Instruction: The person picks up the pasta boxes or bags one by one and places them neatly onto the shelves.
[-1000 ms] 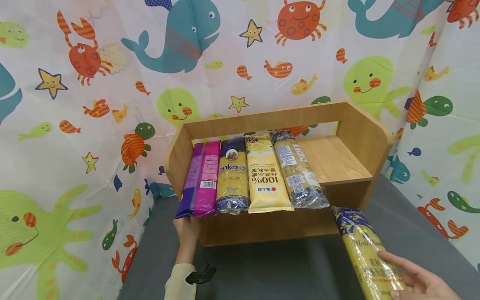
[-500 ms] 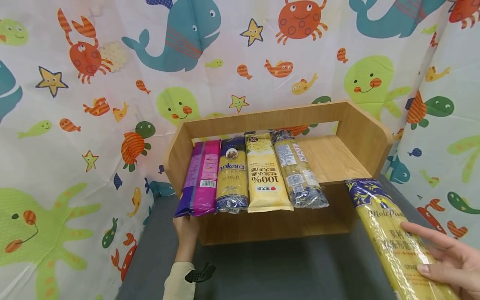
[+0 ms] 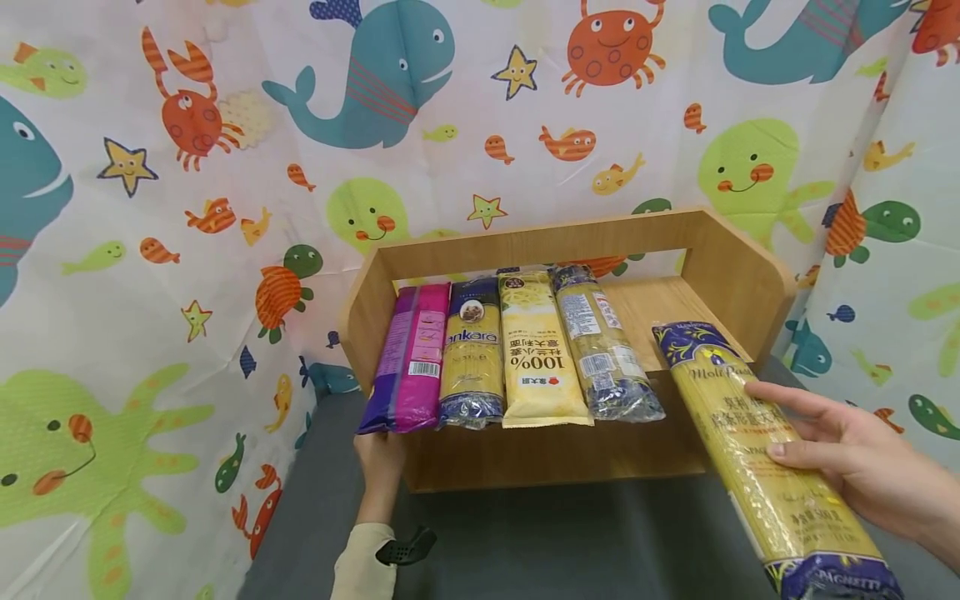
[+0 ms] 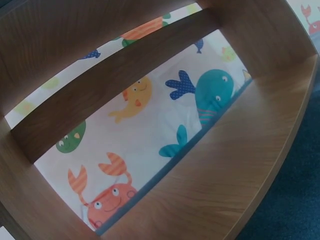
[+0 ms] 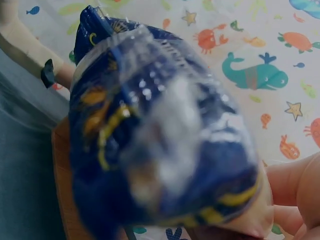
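Note:
My right hand (image 3: pixel 855 450) holds a yellow and blue pack of spaghetti (image 3: pixel 738 425) by its right side, with the thumb and index finger on its front. The pack slants, its far end overlapping the front edge of the wooden shelf's (image 3: pixel 750 258) upper board. In the right wrist view the pack's shiny blue end (image 5: pixel 165 135) fills the middle. My left hand (image 3: pixel 380 458) is at the shelf's lower left, right below the purple and pink pack (image 3: pixel 408 358), its fingers hidden. The left wrist view shows the shelf's lower board (image 4: pixel 220 160), without the hand.
Beside the purple and pink pack lie a blue and gold pasta pack (image 3: pixel 472 358), a cream pack (image 3: pixel 540 358) and a clear-backed spaghetti pack (image 3: pixel 603 350). Bare upper board (image 3: pixel 637 304) shows to their right. A sea-animal patterned curtain (image 3: pixel 480 167) stands behind; the tabletop (image 3: pixel 555 533) is dark grey.
The right hand has carried the spaghetti pack up from the lower right, first rightward, then back left towards the upper board. The left hand stays at the shelf. The head view has shifted slightly.

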Action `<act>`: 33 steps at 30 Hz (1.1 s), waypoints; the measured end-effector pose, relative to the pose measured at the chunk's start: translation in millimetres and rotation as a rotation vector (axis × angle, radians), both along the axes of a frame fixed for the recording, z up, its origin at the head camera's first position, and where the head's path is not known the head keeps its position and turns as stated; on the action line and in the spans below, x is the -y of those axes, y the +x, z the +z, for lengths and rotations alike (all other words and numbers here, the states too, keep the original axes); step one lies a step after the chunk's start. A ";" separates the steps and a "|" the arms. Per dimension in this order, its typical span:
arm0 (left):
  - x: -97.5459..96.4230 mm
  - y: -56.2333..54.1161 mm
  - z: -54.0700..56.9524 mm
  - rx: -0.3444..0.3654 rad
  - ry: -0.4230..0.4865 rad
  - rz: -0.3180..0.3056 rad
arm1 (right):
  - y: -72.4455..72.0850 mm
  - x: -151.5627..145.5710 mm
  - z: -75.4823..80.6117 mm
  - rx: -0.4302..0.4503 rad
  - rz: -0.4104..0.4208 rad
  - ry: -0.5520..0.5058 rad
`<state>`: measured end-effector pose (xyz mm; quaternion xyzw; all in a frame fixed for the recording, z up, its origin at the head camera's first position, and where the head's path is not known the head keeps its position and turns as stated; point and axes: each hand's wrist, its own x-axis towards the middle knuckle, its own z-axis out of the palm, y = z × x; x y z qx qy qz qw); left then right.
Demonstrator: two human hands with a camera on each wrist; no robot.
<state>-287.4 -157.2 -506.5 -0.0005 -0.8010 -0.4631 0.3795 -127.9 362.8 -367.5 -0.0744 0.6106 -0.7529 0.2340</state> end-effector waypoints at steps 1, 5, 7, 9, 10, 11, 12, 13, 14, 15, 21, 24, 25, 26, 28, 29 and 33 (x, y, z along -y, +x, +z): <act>-0.1 -0.4 -0.1 -0.004 -0.004 0.002 | -5.1 1.2 1.6 -0.017 0.006 -0.012; 0.6 -1.6 0.1 -0.014 -0.010 0.008 | -24.7 8.0 10.0 -0.038 -0.034 0.053; 0.0 -1.5 0.7 0.002 -0.002 0.005 | -33.9 11.3 14.5 -0.034 -0.074 0.130; -1.0 -1.1 1.3 0.014 0.004 -0.003 | -43.1 15.4 19.1 -0.030 -0.116 0.217; -1.5 -0.9 1.6 0.020 0.004 -0.004 | -47.6 18.1 21.8 -0.034 -0.131 0.264; -2.0 -0.8 1.9 0.022 0.004 -0.006 | -52.2 20.4 24.6 -0.035 -0.147 0.307; -2.3 -0.7 2.0 0.025 0.003 -0.007 | -56.9 23.1 27.5 -0.043 -0.158 0.356; -2.3 -0.6 2.0 0.022 0.003 -0.007 | -61.5 26.4 30.5 -0.048 -0.165 0.403; -2.0 -0.5 2.1 0.017 0.000 -0.004 | -66.0 29.4 33.2 -0.053 -0.169 0.434; -1.6 -0.4 2.1 0.015 -0.002 0.000 | -70.3 32.8 36.1 -0.056 -0.173 0.466; -0.4 0.4 -0.3 0.010 -0.002 -0.006 | -92.4 44.3 47.3 -0.095 -0.164 0.578; 0.0 0.4 -1.0 -0.001 -0.008 -0.011 | -103.6 45.7 50.7 -0.098 -0.145 0.589; 0.1 0.3 -1.0 -0.007 -0.011 -0.010 | -107.5 46.2 51.7 -0.096 -0.142 0.591; 0.1 0.3 -0.9 -0.011 -0.010 -0.011 | -111.5 46.7 52.5 -0.092 -0.144 0.593; 0.3 0.3 -0.4 -0.016 -0.012 -0.009 | -119.5 47.4 53.7 -0.089 -0.141 0.599; 0.3 0.1 -0.4 -0.017 -0.012 -0.010 | -123.5 48.0 54.1 -0.087 -0.142 0.600; 0.8 -1.0 -0.8 -0.024 -0.014 -0.015 | -137.7 50.2 55.5 -0.062 -0.137 0.584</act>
